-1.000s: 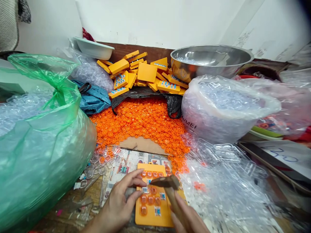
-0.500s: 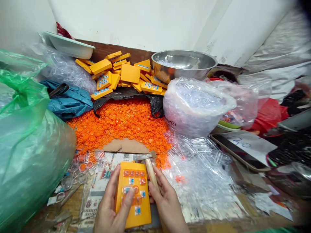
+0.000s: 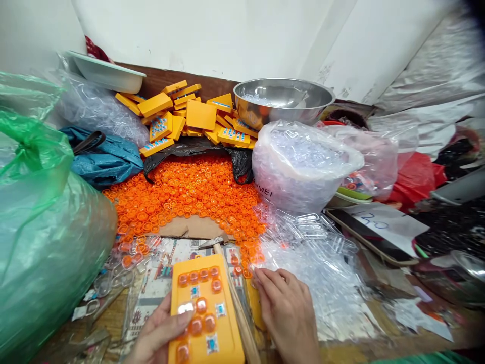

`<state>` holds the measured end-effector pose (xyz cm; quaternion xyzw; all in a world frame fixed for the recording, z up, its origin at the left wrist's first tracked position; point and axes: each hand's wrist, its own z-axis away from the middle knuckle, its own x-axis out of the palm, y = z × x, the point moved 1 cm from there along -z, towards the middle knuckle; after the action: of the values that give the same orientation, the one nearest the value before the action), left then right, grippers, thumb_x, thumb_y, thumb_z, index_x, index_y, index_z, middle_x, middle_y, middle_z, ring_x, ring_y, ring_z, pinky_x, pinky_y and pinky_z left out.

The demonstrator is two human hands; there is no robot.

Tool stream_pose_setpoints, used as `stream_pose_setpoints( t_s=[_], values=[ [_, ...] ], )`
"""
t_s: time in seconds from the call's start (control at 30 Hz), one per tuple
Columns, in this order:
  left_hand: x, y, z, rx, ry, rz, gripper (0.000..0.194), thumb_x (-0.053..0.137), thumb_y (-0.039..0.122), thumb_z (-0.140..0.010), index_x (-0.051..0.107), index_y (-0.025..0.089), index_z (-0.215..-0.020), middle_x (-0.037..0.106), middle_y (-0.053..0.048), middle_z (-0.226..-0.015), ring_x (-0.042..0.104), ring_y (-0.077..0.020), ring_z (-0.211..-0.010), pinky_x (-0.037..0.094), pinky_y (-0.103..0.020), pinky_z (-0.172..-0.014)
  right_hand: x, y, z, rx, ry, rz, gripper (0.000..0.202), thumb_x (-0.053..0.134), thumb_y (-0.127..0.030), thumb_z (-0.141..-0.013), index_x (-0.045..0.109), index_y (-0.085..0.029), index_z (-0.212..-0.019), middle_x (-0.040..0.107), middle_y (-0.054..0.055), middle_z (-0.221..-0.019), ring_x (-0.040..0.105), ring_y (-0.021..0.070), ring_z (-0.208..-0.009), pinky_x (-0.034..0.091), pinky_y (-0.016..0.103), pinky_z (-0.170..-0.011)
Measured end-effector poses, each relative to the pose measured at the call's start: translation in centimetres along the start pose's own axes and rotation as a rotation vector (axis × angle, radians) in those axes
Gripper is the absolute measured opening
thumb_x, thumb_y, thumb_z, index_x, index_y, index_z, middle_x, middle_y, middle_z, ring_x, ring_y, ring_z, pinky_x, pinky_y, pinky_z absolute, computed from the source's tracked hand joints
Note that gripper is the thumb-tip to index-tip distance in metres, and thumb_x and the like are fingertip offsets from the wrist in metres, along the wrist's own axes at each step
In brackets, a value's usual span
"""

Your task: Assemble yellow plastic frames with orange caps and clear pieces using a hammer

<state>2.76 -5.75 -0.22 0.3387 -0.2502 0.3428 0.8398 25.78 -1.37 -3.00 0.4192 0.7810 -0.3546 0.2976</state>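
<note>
My left hand point(image 3: 161, 333) grips a flat yellow plastic panel point(image 3: 206, 293) by its left side, thumb over the front. Clear orange caps point(image 3: 196, 326) are set into the panel, and small blue-and-white squares show in other spots. To the panel's right lies a hammer point(image 3: 237, 303) with a wooden handle, its metal head pointing away from me. My right hand point(image 3: 290, 308) is off the hammer, its fingers pressed together at the near edge of the orange pile. Whatever sits between those fingertips is hidden.
Loose orange caps point(image 3: 197, 189) spread across the middle. Yellow panels point(image 3: 200, 116) are heaped behind. Clear plastic pieces point(image 3: 314, 283) and a filled white bag point(image 3: 303, 177) lie right, near a steel bowl point(image 3: 284, 111) and a phone point(image 3: 371, 237). A bulky green bag point(image 3: 56, 242) stands left.
My right hand has left the hammer and panel and moved right to the orange caps. The panel has come nearer to me and slightly left. The hammer has shifted left.
</note>
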Motion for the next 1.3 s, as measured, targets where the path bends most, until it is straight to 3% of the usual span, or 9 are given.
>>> stream_pose_setpoints(
  t_s=[0.2, 0.33, 0.53, 0.67, 0.83, 0.97, 1.07, 1.17, 1.3],
  values=[
    [1.3, -1.6, -1.2, 0.026, -0.191, -0.028, 0.095, 0.081, 0.022, -0.063, 0.033, 0.023, -0.145, 0.072, -0.014, -0.115, 0.068, -0.0349, -0.105, 0.053, -0.046, -0.090, -1.7, -3.4, -1.5, -0.066, -0.024, -0.263, 0.044, 0.045, -0.008, -0.092, 0.050, -0.028, -0.132, 0.067, 0.003, -0.099, 0.060, 0.0162, -0.095, 0.049, 0.029, -0.079],
    [1.7, -1.8, -0.9, 0.071, -0.266, 0.004, 0.089, 0.081, 0.019, -0.062, 0.039, 0.026, -0.140, 0.071, -0.010, -0.116, 0.065, -0.0308, -0.111, 0.051, -0.040, -0.093, -2.1, -6.3, -2.3, -0.220, -0.135, -0.365, 0.032, 0.058, -0.011, -0.086, 0.057, -0.025, -0.115, 0.070, -0.001, -0.086, 0.061, 0.0187, -0.091, 0.046, 0.033, -0.084],
    [1.6, -1.9, -0.7, 0.095, -0.232, 0.003, 0.080, 0.083, 0.028, -0.066, 0.045, 0.027, -0.137, 0.071, -0.008, -0.118, 0.064, -0.0290, -0.113, 0.048, -0.039, -0.098, -1.5, -7.2, -2.0, -0.277, -0.086, -0.289, 0.023, 0.065, -0.012, -0.082, 0.060, -0.025, -0.100, 0.066, -0.003, -0.078, 0.055, 0.0191, -0.088, 0.036, 0.035, -0.086],
    [1.6, -2.5, -0.9, 0.095, -0.132, 0.036, 0.076, 0.080, 0.041, -0.070, 0.047, 0.026, -0.136, 0.070, -0.011, -0.120, 0.064, -0.0312, -0.113, 0.047, -0.043, -0.099, -0.8, -8.1, -1.0, -0.022, 0.011, -0.425, 0.016, 0.054, -0.015, -0.090, 0.063, -0.027, -0.097, 0.049, 0.002, -0.085, 0.047, 0.0202, -0.093, 0.037, 0.036, -0.086],
    [1.6, -3.3, -0.9, 0.184, -0.039, -0.020, 0.089, 0.083, 0.045, -0.065, 0.042, 0.023, -0.140, 0.071, -0.013, -0.118, 0.064, -0.0318, -0.113, 0.049, -0.042, -0.099, 0.1, -9.4, 0.2, 0.410, 0.109, -0.628, 0.010, 0.058, -0.033, -0.090, 0.063, -0.031, -0.098, 0.038, 0.006, -0.132, 0.040, 0.0264, -0.126, 0.037, 0.043, -0.100],
    [0.9, -3.7, -0.6, 0.330, 0.084, -0.259, 0.081, 0.079, 0.049, -0.068, 0.047, 0.019, -0.135, 0.072, -0.012, -0.116, 0.065, -0.0301, -0.110, 0.054, -0.035, -0.092, 0.3, -9.8, 0.1, 0.860, -0.025, -1.241, 0.067, 0.072, -0.048, -0.075, 0.035, -0.035, -0.129, 0.061, 0.007, -0.114, 0.067, 0.0271, -0.100, 0.055, 0.043, -0.085],
    [0.6, -3.7, -0.5, 0.406, 0.130, -0.356, 0.076, 0.078, 0.050, -0.069, 0.050, 0.019, -0.133, 0.073, -0.009, -0.116, 0.065, -0.0280, -0.111, 0.055, -0.030, -0.091, 0.4, -9.8, 0.0, 0.946, -0.096, -1.441, 0.079, 0.080, -0.044, -0.068, 0.030, -0.034, -0.129, 0.068, 0.003, -0.100, 0.072, 0.0259, -0.088, 0.058, 0.038, -0.077],
    [1.1, -3.1, -0.7, 0.312, 0.135, -0.214, 0.083, 0.082, 0.048, -0.064, 0.047, 0.022, -0.135, 0.074, -0.007, -0.113, 0.065, -0.0278, -0.112, 0.055, -0.031, -0.091, 0.4, -8.6, -0.4, 0.740, -0.148, -1.230, 0.067, 0.068, -0.048, -0.081, 0.029, -0.033, -0.134, 0.068, 0.007, -0.111, 0.072, 0.0241, -0.094, 0.060, 0.033, -0.075],
    [2.5, -1.3, -0.7, 0.107, 0.159, -0.027, 0.072, 0.079, 0.035, -0.073, 0.047, 0.021, -0.136, 0.076, -0.009, -0.107, 0.069, -0.0292, -0.103, 0.056, -0.039, -0.091, -0.5, -4.0, -2.1, 0.243, -0.059, -0.295, 0.045, 0.052, -0.036, -0.093, 0.042, -0.025, -0.134, 0.063, 0.014, -0.125, 0.069, 0.0230, -0.099, 0.059, 0.037, -0.076]
  ],
)
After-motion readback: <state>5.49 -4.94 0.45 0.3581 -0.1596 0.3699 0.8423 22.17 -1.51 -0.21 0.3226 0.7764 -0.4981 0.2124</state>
